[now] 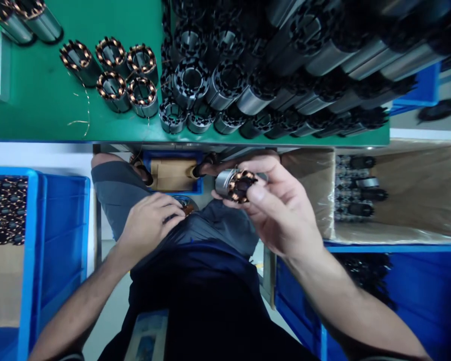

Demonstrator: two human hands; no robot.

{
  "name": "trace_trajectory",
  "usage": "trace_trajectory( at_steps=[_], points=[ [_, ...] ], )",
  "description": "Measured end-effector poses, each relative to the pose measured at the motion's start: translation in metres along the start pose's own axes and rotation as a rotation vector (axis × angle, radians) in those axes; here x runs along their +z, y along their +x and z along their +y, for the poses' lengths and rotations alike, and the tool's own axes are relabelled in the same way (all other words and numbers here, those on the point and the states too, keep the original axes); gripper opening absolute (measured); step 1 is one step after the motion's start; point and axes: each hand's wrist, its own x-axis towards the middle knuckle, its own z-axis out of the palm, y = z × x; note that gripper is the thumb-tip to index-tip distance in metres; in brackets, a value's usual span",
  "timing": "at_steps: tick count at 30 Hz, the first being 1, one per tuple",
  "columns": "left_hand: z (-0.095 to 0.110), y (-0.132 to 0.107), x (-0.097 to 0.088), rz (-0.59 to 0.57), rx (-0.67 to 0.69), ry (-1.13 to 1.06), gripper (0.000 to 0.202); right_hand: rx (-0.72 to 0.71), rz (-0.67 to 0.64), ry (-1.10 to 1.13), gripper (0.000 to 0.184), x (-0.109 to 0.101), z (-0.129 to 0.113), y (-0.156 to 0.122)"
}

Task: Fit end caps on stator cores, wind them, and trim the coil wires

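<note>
My right hand (280, 205) is closed around a motor stator (225, 183), a silver cylinder with copper windings and black insulation at its end. The stator lies tilted above my lap, its wound end facing my thumb. My left hand (152, 220) is over my thigh, fingers curled together and thumb close to the index finger. What those fingers hold, if anything, is hidden. Just beyond their tips sits a small round container (188, 204) with something copper-coloured in it.
On the green table (116, 128) stand several copper-wound stators (111, 86) and, to their right, rows of stators without visible copper (191, 82). Loose wire (88, 113) lies at left. Blue crates (63, 225) flank me; a lined box (398, 228) at right holds more parts.
</note>
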Motion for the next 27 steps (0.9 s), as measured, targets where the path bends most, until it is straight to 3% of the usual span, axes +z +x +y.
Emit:
trace_trajectory(
  at_steps=[2, 4, 6, 8, 12, 15, 18, 20, 25, 27],
  points=[
    [0.005, 0.003, 0.004, 0.14, -0.135, -0.246, 0.006, -0.058, -0.02, -0.06, 0.03, 0.002, 0.004, -0.003],
    [0.018, 0.011, -0.001, 0.299, -0.186, -0.41, 0.023, -0.09, -0.048, -0.099, 0.033, 0.006, 0.009, -0.004],
    [0.032, 0.02, -0.008, 0.376, -0.176, -0.484, 0.029, -0.097, -0.062, -0.129, 0.037, 0.01, 0.012, -0.004],
    [0.042, 0.025, -0.011, 0.41, -0.182, -0.556, 0.02, -0.086, -0.055, -0.152, 0.039, 0.014, 0.012, -0.003],
    [0.044, 0.022, 0.0, 0.394, -0.266, -0.786, 0.006, -0.082, -0.035, -0.199, 0.04, 0.014, 0.006, -0.004],
    [0.043, 0.018, 0.01, 0.368, -0.303, -0.911, 0.008, -0.098, -0.037, -0.256, 0.041, 0.012, 0.007, -0.005],
    [0.047, 0.02, 0.013, 0.412, -0.29, -0.829, 0.019, -0.106, -0.032, -0.266, 0.046, 0.011, 0.012, -0.005],
    [0.05, 0.021, 0.014, 0.442, -0.293, -0.757, 0.014, -0.1, -0.033, -0.229, 0.046, 0.01, 0.014, -0.005],
    [0.046, 0.014, 0.023, 0.338, -0.438, -0.943, 0.025, -0.144, -0.056, -0.236, 0.038, 0.005, 0.008, -0.006],
    [0.045, 0.011, 0.025, 0.359, -0.41, -0.955, 0.021, -0.185, -0.037, -0.293, 0.039, 0.004, 0.005, -0.006]
  ],
)
